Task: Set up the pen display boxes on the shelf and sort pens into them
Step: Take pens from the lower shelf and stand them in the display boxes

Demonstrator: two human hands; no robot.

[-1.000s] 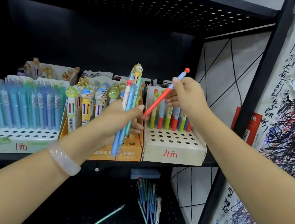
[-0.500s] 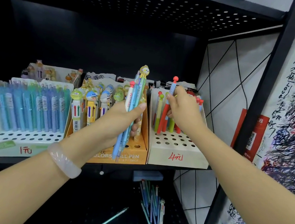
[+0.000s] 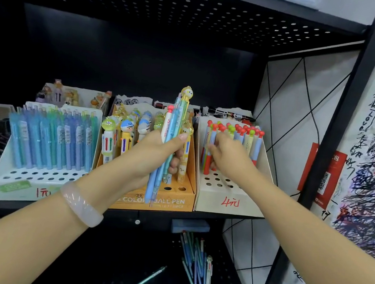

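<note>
Gripping a bundle of pens point(image 3: 167, 143) upright in the left hand point(image 3: 154, 153), right hand point(image 3: 226, 158) fingers curled around a red-and-blue pen point(image 3: 209, 155) standing in the cream display box point(image 3: 229, 198).

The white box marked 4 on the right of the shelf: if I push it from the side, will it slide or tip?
The white box looks like thin card, so it is probably light and would slide easily. Its pens stand tall at the back, so a high push might tip it. The orange box stands close beside it and would likely block a leftward push.
</note>
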